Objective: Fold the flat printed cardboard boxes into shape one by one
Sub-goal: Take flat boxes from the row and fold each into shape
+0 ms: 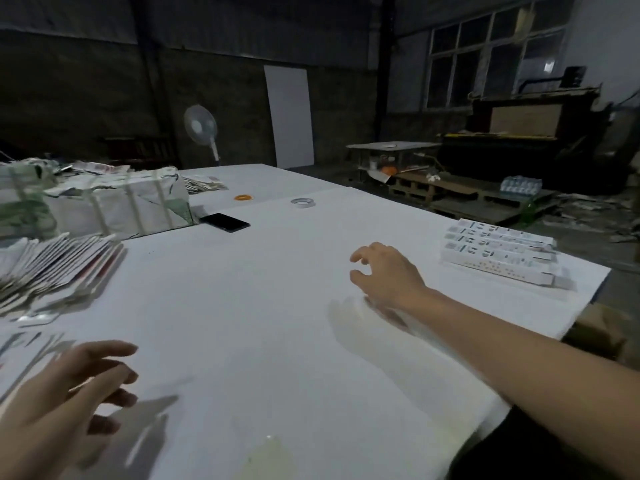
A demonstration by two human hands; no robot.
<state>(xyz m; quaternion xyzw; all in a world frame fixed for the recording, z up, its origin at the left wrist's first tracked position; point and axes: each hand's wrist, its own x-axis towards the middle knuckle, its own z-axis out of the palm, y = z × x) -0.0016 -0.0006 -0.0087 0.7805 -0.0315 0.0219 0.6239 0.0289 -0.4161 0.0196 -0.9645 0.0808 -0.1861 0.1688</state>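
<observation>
Printing on the folded boxes (502, 251) too small and blurred to read: only grey and dark blocks on white, plus a row of small orange marks along the nearest one; no brand legible anywhere. Stacked in a tight row at the far right edge of the white table (259, 289); long, slim shapes, long axes running from upper left to lower right, roughly parallel with that table edge, near ends pointing toward the table's right corner.

Fanned in an overlapping pile at the left edge, the flat boxes (59, 268), white with dark and red edges; long axes slanting up and to the right; printing unreadable. More flat printed sheets (24, 344) just in front of that pile, smeared by motion, partly under the left hand (65, 400).

Left hand low at the near left, fingers spread and lightly bent, gripping nothing visible. Right hand (384, 271) stretched out over the middle right of the table, near the folded boxes but apart from them; fingers loosely curled, thumb apart, nothing held.

Behind the fanned pile, a strapped bundle (114, 202) wrapped in white and green printed paper; beside it a black phone (224, 222) lying flat; further back an orange tape roll (243, 197) and a clear tape roll (302, 202), well apart. Beyond the table, a white standing fan (201, 128).
</observation>
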